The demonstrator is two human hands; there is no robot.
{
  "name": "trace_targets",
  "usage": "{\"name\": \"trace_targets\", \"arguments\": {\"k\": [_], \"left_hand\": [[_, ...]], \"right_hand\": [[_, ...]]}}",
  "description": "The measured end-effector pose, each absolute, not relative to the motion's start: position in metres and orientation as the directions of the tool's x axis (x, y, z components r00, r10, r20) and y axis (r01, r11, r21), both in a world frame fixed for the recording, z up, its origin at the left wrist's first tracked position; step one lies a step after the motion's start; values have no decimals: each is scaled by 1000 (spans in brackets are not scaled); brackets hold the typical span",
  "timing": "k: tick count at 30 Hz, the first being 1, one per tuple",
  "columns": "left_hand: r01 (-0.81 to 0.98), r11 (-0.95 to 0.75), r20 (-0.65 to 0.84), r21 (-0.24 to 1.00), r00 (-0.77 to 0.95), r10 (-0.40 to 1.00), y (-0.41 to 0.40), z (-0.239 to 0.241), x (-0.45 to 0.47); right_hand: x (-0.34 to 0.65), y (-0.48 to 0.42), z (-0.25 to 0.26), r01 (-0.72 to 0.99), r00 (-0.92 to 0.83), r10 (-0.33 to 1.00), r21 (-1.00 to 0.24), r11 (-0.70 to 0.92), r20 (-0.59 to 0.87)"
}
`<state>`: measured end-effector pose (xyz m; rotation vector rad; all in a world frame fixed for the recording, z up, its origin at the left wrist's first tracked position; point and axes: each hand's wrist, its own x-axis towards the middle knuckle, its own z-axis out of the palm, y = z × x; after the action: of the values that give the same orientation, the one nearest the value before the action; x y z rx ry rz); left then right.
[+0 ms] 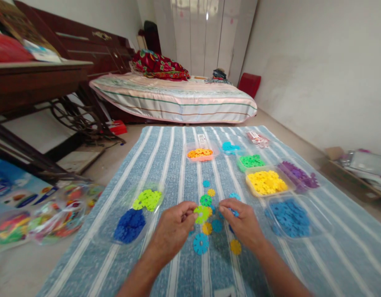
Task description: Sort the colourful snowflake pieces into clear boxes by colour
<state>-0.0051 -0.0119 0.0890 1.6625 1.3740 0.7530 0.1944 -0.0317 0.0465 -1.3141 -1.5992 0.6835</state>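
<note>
My left hand [175,225] pinches a lime-green notched plastic disc [202,215] between thumb and fingertips, above the striped cloth. Close by on the right, my right hand [243,220] has its thumb and forefinger brought together; what sits between them, if anything, is too small to make out. Loose discs lie scattered under and around both hands. Among these are a large blue disc [201,243], a yellow disc [235,247], a green disc [205,200] and a small orange-yellow disc [211,192]. My fingers partly cover several blue pieces.
Clear tubs hold lime discs [149,199], dark blue discs [130,225], orange discs [199,154], green discs [251,161], yellow discs [267,182], purple discs [298,175] and blue discs [291,218]. A bed [178,99] stands beyond the cloth [159,156]. Bagged colourful items [57,218] lie left.
</note>
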Motion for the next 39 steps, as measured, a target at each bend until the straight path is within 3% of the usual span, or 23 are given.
{"name": "trace_targets", "arguments": {"k": [4, 8, 10, 13, 19, 22, 25, 30, 34, 39], "left_hand": [[800, -104, 96, 591, 59, 994, 4, 116, -52], [984, 16, 92, 177, -33, 995, 23, 129, -93], [997, 36, 68, 68, -41, 997, 31, 128, -105], [999, 50, 33, 2, -50, 998, 40, 119, -113], [988, 49, 189, 144, -77, 979, 35, 113, -106], [954, -66, 236, 294, -6, 972, 22, 112, -87], [850, -249, 206, 464, 171, 964, 4, 108, -55], [682, -362, -48, 635, 503, 863, -25, 90, 3], [582, -243, -166, 776, 561, 811, -38, 76, 27], [536, -109, -251, 837, 552, 795, -43, 71, 27]], "right_hand": [[223, -38, 36, 622, 63, 914, -732, 278, 400], [237, -52, 20, 727, 63, 876, -624, 288, 478], [237, -60, 14, 776, 45, 861, -561, 288, 506], [234, -68, 8, 838, -30, 871, -462, 289, 491], [228, -71, 8, 886, -107, 923, -385, 257, 369], [228, -71, 7, 867, -76, 930, -437, 241, 361], [227, -70, 8, 810, -18, 931, -541, 227, 365], [213, -76, 23, 596, 90, 969, -792, 135, 232], [194, -85, 35, 360, 115, 988, -931, 57, 105], [183, -88, 32, 270, 86, 986, -956, 113, 141]]}}
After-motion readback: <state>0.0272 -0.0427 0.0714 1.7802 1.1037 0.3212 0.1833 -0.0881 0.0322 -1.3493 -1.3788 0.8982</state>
